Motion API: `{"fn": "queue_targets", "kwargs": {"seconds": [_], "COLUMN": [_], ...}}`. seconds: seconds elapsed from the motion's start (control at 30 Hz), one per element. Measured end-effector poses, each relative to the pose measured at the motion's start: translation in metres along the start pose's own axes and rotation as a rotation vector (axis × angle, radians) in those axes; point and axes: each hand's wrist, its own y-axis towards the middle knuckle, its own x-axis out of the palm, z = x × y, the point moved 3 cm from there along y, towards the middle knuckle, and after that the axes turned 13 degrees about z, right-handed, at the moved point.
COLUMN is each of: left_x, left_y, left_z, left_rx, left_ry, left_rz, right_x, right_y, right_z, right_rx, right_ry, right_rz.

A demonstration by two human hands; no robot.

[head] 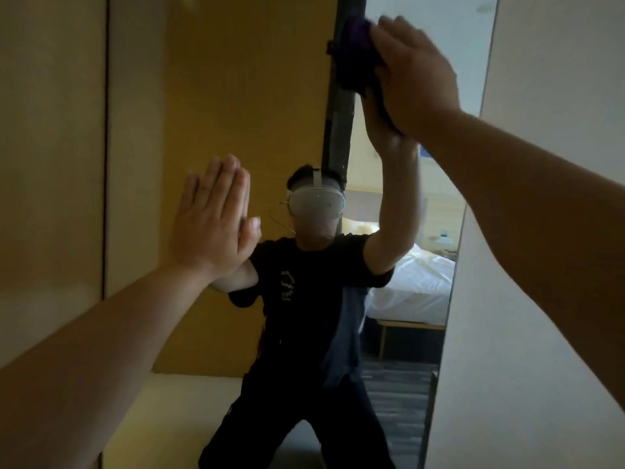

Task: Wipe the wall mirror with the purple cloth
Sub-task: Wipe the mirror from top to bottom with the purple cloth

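Right hand (411, 74) pressing purple cloth (355, 52) flat, high on wall mirror (399, 282); unwiped glass running lengthwise below. Left hand (211, 220) bracing, fingers straight.

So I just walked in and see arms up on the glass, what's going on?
A person is wiping the mirror. The right hand presses the purple cloth against the glass near its top. The left hand lies flat, fingers straight, against the mirror lower down, as if bracing. The mirror reflects the person and a bed.
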Motion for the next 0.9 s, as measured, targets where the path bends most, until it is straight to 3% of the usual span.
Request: {"fn": "queue_targets", "kwargs": {"seconds": [0.17, 0.4, 0.53, 0.7, 0.9], "left_x": [-0.005, -0.011, -0.009, -0.014, -0.018], "left_y": [0.001, 0.003, 0.003, 0.004, 0.006], "left_z": [0.000, -0.001, -0.001, 0.000, 0.000], "left_rx": [-0.016, -0.023, -0.019, -0.043, -0.038], "left_ry": [-0.042, -0.083, -0.085, -0.103, -0.118], "left_rz": [-0.026, -0.057, -0.071, -0.118, -0.169], "right_x": [0.014, -0.021, -0.039, -0.042, -0.040], "right_y": [-0.069, -0.274, -0.359, -0.362, -0.272], "right_z": [-0.043, -0.120, -0.150, -0.151, -0.121], "right_rx": [-0.135, -0.328, -0.493, -0.510, -0.171], "right_ry": [0.056, 0.347, 0.386, 0.393, 0.506], "right_rz": [-0.101, -0.235, -0.374, -0.439, -0.235]}}
